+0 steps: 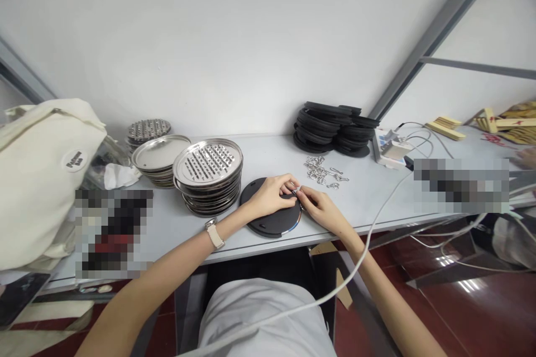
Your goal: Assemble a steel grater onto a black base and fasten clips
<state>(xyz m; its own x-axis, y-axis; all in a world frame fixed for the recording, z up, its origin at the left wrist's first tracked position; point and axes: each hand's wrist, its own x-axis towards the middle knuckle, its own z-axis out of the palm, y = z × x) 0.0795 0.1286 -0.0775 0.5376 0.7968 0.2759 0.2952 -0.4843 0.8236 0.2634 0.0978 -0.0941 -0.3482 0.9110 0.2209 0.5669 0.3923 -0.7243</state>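
Note:
A black round disc (268, 225) lies flat on the table in front of me, with a blue, white and orange strip along its near right edge. My left hand (273, 196) rests over the disc, its fingers curled and pinched near the right edge; what they grip is mostly hidden. Thumb and fingers of my right hand (321, 210) pinch a small shiny metal clasp (295, 193) at that same edge. Both hands' fingertips almost meet there. Behind them lies a loose pile of small metal clasps (319, 171).
Stacked metal discs with slotted grater-like tops (209, 162) and plain metal plates (161, 151) stand left. Black disc stacks (322, 125) are at the back, beside a power strip (389, 147). A white cable (368, 237) crosses my right forearm. A cream bag (42, 178) sits far left.

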